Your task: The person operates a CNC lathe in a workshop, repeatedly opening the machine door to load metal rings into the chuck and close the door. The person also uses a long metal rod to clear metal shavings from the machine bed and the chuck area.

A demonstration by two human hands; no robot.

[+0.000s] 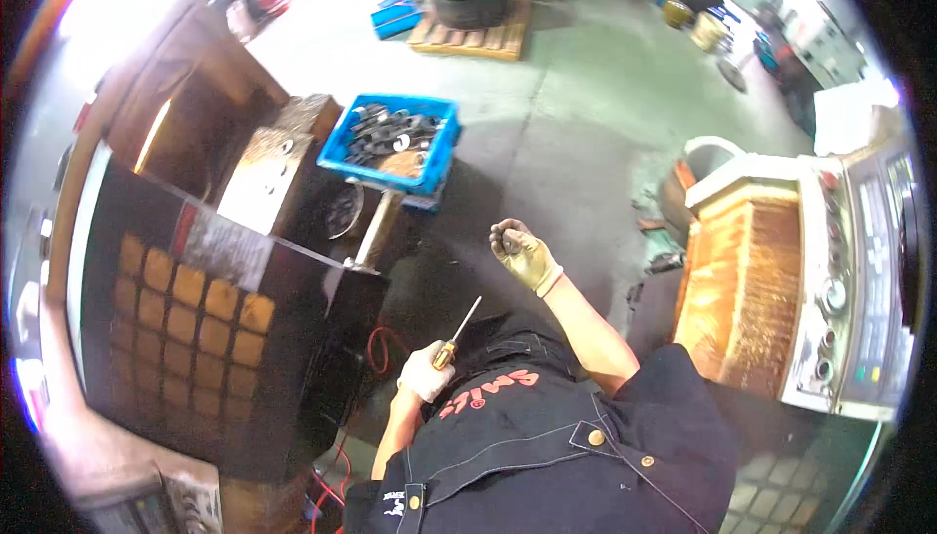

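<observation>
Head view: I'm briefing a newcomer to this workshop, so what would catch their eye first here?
Probably the two gloved hands at centre: the left hand grips a screwdriver with its shaft pointing up, while the right hand is raised, fingers curled around something small and dark. Next, the bright blue crate of dark parts above them, and the control panel with knobs at the right.

— Where does the single view look from?
— From the person's head, facing steeply down over their dark apron (547, 456), close to the chest and forearms.
— And beyond that?
— The fisheye bends outward: the blue crate (390, 143) lies ahead of the apron, the control panel (859, 280) off to its right
</observation>
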